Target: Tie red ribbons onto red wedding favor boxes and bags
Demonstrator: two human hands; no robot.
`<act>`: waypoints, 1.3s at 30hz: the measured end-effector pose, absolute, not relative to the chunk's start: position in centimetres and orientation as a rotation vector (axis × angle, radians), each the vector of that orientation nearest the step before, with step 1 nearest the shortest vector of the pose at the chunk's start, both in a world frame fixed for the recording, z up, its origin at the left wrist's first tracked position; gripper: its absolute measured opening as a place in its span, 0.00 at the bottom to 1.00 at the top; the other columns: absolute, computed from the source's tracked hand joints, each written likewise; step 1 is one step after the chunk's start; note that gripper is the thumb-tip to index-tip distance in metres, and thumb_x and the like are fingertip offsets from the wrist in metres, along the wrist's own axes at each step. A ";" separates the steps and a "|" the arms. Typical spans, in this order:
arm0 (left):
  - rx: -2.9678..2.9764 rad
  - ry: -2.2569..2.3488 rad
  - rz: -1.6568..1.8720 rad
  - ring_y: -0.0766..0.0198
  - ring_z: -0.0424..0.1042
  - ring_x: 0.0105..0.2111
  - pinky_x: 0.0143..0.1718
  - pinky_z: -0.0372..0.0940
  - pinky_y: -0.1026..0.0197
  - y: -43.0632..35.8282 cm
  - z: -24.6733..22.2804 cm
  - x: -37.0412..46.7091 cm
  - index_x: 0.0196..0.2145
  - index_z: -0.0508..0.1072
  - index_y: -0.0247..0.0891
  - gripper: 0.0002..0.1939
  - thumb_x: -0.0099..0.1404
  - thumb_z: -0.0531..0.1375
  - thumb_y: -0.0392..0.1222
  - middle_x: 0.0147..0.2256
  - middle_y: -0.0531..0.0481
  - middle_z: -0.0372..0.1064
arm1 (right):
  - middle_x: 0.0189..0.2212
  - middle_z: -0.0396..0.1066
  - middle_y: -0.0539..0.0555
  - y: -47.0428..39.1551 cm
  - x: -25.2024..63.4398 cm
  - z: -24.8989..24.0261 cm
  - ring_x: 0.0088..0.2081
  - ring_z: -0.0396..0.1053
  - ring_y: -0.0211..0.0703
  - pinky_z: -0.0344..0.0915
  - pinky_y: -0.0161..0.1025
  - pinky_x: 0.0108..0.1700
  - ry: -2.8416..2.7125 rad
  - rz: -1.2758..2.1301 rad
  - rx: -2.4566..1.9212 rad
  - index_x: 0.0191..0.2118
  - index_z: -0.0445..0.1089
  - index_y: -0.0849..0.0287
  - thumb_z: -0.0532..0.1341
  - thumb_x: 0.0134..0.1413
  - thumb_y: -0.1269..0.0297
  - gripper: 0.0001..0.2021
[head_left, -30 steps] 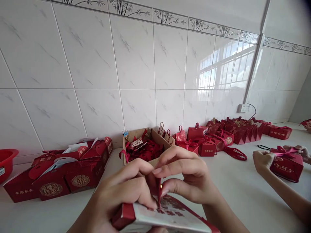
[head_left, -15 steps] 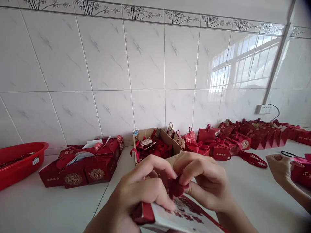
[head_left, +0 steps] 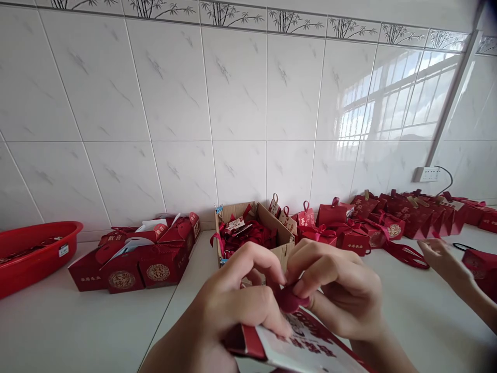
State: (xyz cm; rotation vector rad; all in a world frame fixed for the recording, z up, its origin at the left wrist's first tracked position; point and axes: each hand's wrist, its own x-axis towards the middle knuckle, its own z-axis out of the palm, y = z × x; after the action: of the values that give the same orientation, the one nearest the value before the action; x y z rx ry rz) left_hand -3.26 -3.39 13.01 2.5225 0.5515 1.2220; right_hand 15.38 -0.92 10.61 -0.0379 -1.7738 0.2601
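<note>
A small red and white gift box [head_left: 306, 348] with red printing is tilted close below me. My left hand [head_left: 236, 305] is closed, its fingertips on a dark red ribbon [head_left: 290, 301] at the top of the box and another finger pressed against the box's white face. My right hand [head_left: 341, 292] pinches the same ribbon from the other side between thumb and fingers. The two hands' fingertips nearly meet over the ribbon, so part of it is hidden. The lower end of the box is out of the picture.
Behind my hands stands a cardboard box [head_left: 285, 228] of red ribbons and tags. Red gift boxes [head_left: 159, 272] and a red basin [head_left: 62, 246] are on the left. More red boxes [head_left: 351, 241] line the wall at right, near another person's hand [head_left: 446, 264].
My hands and the gift box sit slightly further right in view, still at the ribbon, which has changed shape between the fingers. The other person's hand has moved left, away from the box beside it.
</note>
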 end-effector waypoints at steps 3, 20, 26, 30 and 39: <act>2.525 0.559 1.188 0.68 0.65 0.30 0.30 0.63 0.66 -3.5 13.3 -3.2 0.25 0.73 0.41 0.06 0.60 0.61 0.36 0.36 0.51 0.62 | 0.29 0.71 0.55 -1.0 15.4 10.7 0.31 0.72 0.41 0.73 0.40 0.33 -1.755 0.235 -0.049 0.34 0.72 0.62 0.61 0.51 0.80 0.08; 2.540 0.622 1.442 0.56 0.68 0.47 0.41 0.69 0.60 -3.0 13.3 -4.0 0.26 0.69 0.41 0.09 0.50 0.67 0.34 0.46 0.49 0.68 | 0.28 0.73 0.53 -0.7 15.9 11.0 0.30 0.71 0.41 0.71 0.39 0.31 -1.683 0.161 -0.156 0.36 0.74 0.58 0.64 0.49 0.82 0.12; 2.467 0.733 1.530 0.63 0.73 0.32 0.31 0.68 0.65 -2.6 14.0 -5.5 0.24 0.69 0.40 0.06 0.52 0.64 0.34 0.31 0.52 0.73 | 0.31 0.74 0.53 -0.1 17.5 10.9 0.34 0.73 0.43 0.74 0.43 0.36 -1.600 0.063 -0.179 0.39 0.76 0.55 0.63 0.49 0.83 0.16; 2.133 1.017 1.602 0.68 0.69 0.21 0.20 0.63 0.68 -2.2 14.0 -4.9 0.26 0.70 0.39 0.06 0.57 0.63 0.41 0.25 0.53 0.71 | 0.30 0.73 0.51 -0.1 18.9 10.6 0.35 0.71 0.41 0.71 0.37 0.30 -1.353 -0.062 -0.276 0.37 0.77 0.52 0.65 0.48 0.83 0.17; 1.643 1.139 1.601 0.58 0.75 0.24 0.23 0.69 0.63 -1.8 13.8 -2.7 0.29 0.74 0.37 0.15 0.51 0.68 0.50 0.23 0.51 0.74 | 0.29 0.72 0.52 -1.0 17.4 10.4 0.38 0.71 0.45 0.71 0.48 0.44 -1.549 0.301 -0.148 0.37 0.77 0.50 0.65 0.54 0.68 0.06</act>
State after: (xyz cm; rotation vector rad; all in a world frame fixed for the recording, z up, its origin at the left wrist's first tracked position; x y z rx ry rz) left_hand -2.69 -1.82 13.79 1.6431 1.1390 1.6015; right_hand 17.39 -1.00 10.39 -0.1485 -1.5488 0.3005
